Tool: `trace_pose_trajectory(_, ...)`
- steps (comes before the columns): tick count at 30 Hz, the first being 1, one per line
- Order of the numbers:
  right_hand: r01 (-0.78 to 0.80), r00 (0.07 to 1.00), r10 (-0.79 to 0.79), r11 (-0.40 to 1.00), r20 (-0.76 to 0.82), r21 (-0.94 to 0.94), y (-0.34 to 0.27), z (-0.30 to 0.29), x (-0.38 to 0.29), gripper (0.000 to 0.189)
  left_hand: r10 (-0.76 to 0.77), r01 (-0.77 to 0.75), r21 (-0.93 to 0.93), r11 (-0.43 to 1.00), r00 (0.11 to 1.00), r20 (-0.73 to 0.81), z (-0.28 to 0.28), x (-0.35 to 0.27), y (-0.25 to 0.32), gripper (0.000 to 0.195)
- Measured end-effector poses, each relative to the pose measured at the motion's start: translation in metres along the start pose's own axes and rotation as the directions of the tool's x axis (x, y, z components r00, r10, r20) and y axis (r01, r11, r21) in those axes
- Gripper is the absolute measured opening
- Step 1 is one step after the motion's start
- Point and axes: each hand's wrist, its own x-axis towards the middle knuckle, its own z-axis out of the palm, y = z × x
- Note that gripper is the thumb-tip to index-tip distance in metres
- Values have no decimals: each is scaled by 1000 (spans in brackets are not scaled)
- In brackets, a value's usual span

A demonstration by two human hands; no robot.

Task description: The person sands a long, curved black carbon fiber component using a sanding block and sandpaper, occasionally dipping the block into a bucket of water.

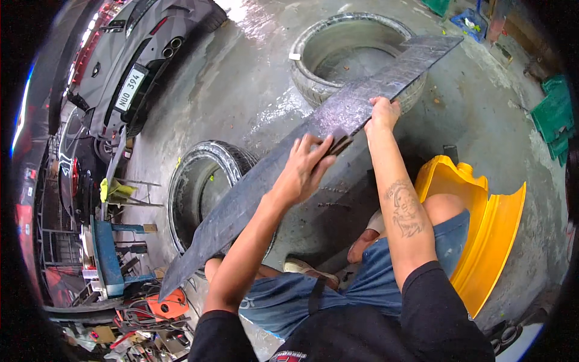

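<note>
A long, dark grey flat panel (253, 194) lies diagonally before me, passing over two tires without rims. Its surface is streaked and looks wet around the middle. My left hand (304, 169) holds a small dark block or folded pad (338, 142) between thumb and fingers, against the panel near its edge. My right hand (383, 114) grips the panel's near edge, farther up; its fingertips show on top and the rest of its grip is partly hidden. One tire (312, 92) lies under the panel's upper end, the other (174, 199) beside its lower part.
A yellow molded body panel (493, 244) stands by my right leg. A grey car (149, 50) is at upper left. Along the left are a blue metal stand (106, 258), an orange tool case or machine (167, 304) and cables. Green pieces (554, 113) and a blue dustpan (468, 25) lie right.
</note>
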Motion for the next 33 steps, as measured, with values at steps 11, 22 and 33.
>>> trace_pose_trajectory(11, 12, 1000, -8, 975, -19, 223, 7, 9, -8, 51, 9, -4, 41, 999, 993, -118, 18, 37, 13, 41)
trace_pose_trajectory(22, 142, 990, -136, 973, -48, 180, 11, 19, -15, 44, -96, 117, 127, 985, 982, -163, 25, 47, 21, 37)
trace_pose_trajectory(33, 266, 964, -262, 953, -48, 145, 21, 12, -2, 49, -140, 163, 152, 975, 979, -151, 30, 29, 27, 38)
